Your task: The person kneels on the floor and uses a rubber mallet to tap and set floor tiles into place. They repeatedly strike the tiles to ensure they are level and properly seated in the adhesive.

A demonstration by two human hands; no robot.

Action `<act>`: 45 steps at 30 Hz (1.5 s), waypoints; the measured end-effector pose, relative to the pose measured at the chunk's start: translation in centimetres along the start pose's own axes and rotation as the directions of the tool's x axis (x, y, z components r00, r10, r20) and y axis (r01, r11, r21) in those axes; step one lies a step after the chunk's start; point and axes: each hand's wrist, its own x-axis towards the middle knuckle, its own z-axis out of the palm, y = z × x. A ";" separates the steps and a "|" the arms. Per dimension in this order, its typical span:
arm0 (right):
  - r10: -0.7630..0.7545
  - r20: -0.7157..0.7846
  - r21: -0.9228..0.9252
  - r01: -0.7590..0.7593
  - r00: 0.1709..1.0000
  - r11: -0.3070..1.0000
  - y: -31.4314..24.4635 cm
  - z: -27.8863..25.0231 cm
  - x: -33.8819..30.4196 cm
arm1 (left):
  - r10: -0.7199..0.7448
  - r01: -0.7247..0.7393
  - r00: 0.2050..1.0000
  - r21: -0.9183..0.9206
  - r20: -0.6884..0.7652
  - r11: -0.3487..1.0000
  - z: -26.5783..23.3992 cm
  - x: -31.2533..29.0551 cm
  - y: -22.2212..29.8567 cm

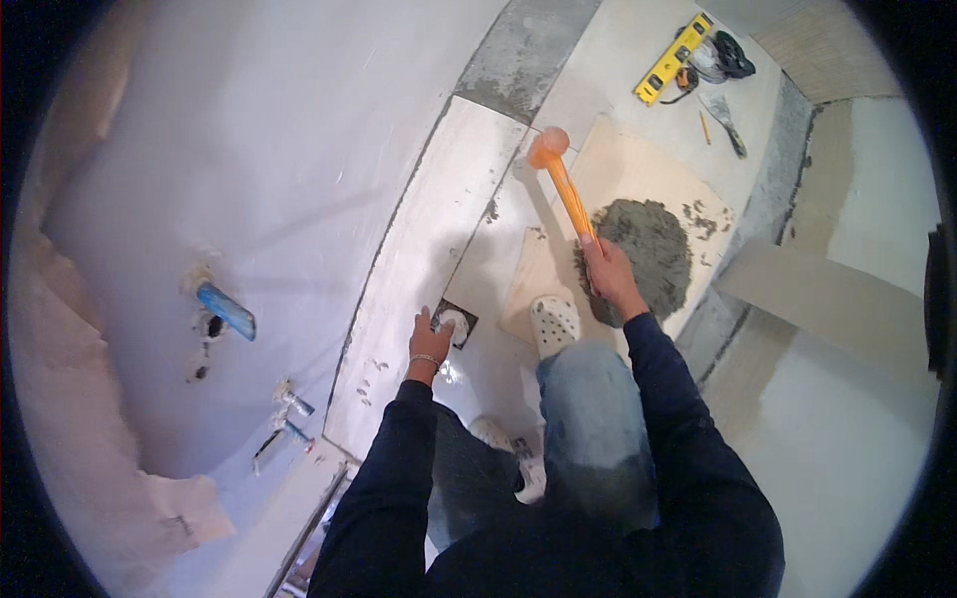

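In my right hand (610, 272) is an orange mallet (568, 189), gripped by the lower handle. Its rounded head points away from me, above the light floor tiles. My left hand (430, 341) reaches down to a square cutout (469, 335) in the tiles, its fingers apart at the edge. A round white pipe end or cap (456, 321) sits in that cutout; whether my fingertips touch it I cannot tell. Along the wall lies a long light tile (439, 189). Right of the mallet, a heap of wet grey mortar (646, 254) covers part of a pale board (618, 164).
A yellow spirit level (674, 60), a coiled black cable (733, 57), a putty knife (726, 125) and a pencil (704, 128) lie at the far right. Blue-capped pipes (226, 311) stick out of the left wall. A pale curved panel (812, 289) juts in from the right.
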 end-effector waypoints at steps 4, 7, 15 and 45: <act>0.193 -0.035 -0.040 -0.194 0.981 0.980 -1.2 -4.4 -7.4 | 0.026 -0.028 0.994 0.018 0.104 0.999 -3.7 -8.6 4.5; 0.365 0.003 0.042 -0.365 0.931 0.930 -2.9 -7.3 -14.5 | 0.009 -0.013 0.990 0.031 0.144 0.999 -6.9 -14.6 5.8; 0.550 0.050 0.205 -0.547 0.834 0.811 -9.5 -10.9 -26.6 | -0.166 0.126 0.979 -0.291 -0.118 0.948 -19.1 -21.5 10.4; 0.530 0.070 0.256 -0.528 0.845 0.810 -31.4 -10.6 -7.6 | -0.772 0.728 0.591 -0.568 0.234 0.385 -38.1 -12.8 13.3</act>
